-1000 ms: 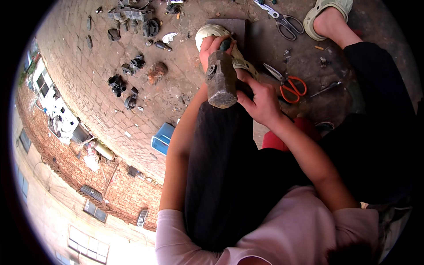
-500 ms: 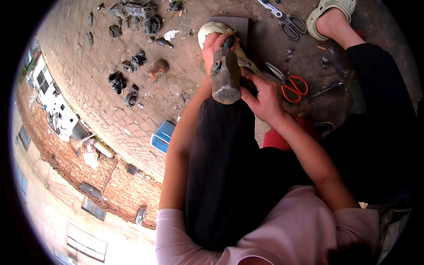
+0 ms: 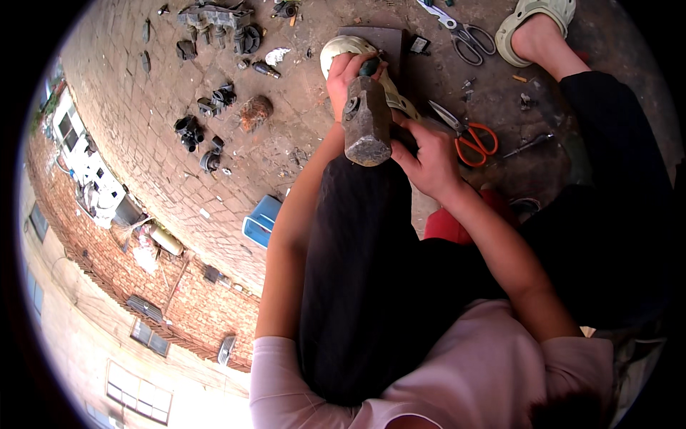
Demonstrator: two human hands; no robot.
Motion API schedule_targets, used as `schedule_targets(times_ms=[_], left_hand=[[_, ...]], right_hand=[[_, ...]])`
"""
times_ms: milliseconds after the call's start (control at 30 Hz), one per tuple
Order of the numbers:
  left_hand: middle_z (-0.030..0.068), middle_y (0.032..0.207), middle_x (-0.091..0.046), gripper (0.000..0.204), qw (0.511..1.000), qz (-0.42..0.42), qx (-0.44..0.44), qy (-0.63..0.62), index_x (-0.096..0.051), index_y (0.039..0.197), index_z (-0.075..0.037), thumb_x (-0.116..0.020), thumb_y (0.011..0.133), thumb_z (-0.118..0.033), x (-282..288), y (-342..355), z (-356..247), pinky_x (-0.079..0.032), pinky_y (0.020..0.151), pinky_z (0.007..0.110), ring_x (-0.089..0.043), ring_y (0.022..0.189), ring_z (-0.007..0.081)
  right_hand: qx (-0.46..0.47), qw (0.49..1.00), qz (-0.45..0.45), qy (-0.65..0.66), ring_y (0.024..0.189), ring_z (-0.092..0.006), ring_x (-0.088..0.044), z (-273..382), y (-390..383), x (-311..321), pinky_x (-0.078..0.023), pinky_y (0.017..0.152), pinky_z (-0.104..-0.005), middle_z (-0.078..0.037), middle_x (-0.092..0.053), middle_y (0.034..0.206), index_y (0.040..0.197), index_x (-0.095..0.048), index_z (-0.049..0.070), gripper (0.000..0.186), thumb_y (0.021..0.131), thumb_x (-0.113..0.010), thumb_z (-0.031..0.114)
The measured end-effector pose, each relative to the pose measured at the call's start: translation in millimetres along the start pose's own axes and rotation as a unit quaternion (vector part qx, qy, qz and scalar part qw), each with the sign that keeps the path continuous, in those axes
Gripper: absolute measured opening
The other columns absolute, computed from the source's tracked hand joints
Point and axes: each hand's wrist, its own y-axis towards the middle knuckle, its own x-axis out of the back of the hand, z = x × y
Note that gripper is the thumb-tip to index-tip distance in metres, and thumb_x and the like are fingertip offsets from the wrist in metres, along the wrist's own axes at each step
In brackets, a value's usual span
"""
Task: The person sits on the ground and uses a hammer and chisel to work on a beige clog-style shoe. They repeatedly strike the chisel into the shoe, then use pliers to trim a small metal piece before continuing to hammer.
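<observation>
My right hand point(image 3: 431, 159) is closed round the handle of a sledgehammer. Its worn, blocky steel head point(image 3: 368, 129) hangs over my raised knee and hides part of what lies beyond it. Just past the head, my left hand point(image 3: 346, 75) grips a tool with a dark green rounded end point(image 3: 369, 66); the rest of that tool is out of sight behind the hammer. Below my left hand are a pale clog point(image 3: 341, 47) and a dark metal block point(image 3: 382, 41). A small black piece with a silvery part point(image 3: 419, 45) lies just right of the block.
Orange-handled scissors point(image 3: 475, 143), grey-handled scissors point(image 3: 471, 44) and a screwdriver point(image 3: 529, 145) lie to the right. Several black machine parts point(image 3: 189, 133) and a brownish lump point(image 3: 255, 113) are scattered left. A blue plastic stool point(image 3: 263, 220) and a red object point(image 3: 448, 227) are near my legs.
A small black piece with a silvery part now lies right of the metal block, where bare ground showed before. Both hands and the sledgehammer have barely shifted.
</observation>
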Motion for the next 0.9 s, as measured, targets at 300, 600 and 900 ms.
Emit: schedule_targets(times_ms=[300,600,900], left_hand=[[0.0108,0.094,-0.065,0.027,0.997,0.064,0.031,0.014,-0.072,0.099,-0.010,-0.080,0.075,-0.018,3,-1,0,-0.052,0.079,0.037,-0.064,0.088,0.0298],[0.0114,0.082,-0.063,0.025,0.999,0.007,0.033,-0.019,-0.072,0.093,-0.005,-0.080,0.069,-0.011,1,-2,1,-0.050,0.074,0.039,-0.060,0.080,0.0316],[0.0112,0.082,-0.062,0.025,1.000,0.001,0.026,0.010,-0.071,0.091,-0.006,-0.081,0.069,-0.012,-1,-2,-1,-0.049,0.072,0.040,-0.059,0.080,0.0315]], right_hand=[[0.072,0.996,-0.003,-0.044,0.067,-0.0386,-0.065,-4,0,2,-0.050,0.058,-0.0451,-0.016,-0.066,0.077,0.105,-0.064,0.008,0.040,0.086,-0.070,0.043],[-0.047,0.994,0.036,-0.095,0.074,-0.0420,-0.065,-3,1,1,-0.051,0.062,-0.0447,-0.022,-0.066,0.081,0.105,-0.065,0.001,0.039,0.086,-0.071,0.036],[-0.039,0.999,-0.009,-0.023,0.068,-0.0403,-0.065,-2,1,-6,-0.051,0.060,-0.0470,-0.020,-0.066,0.074,0.111,-0.066,0.007,0.046,0.088,-0.067,0.047]])
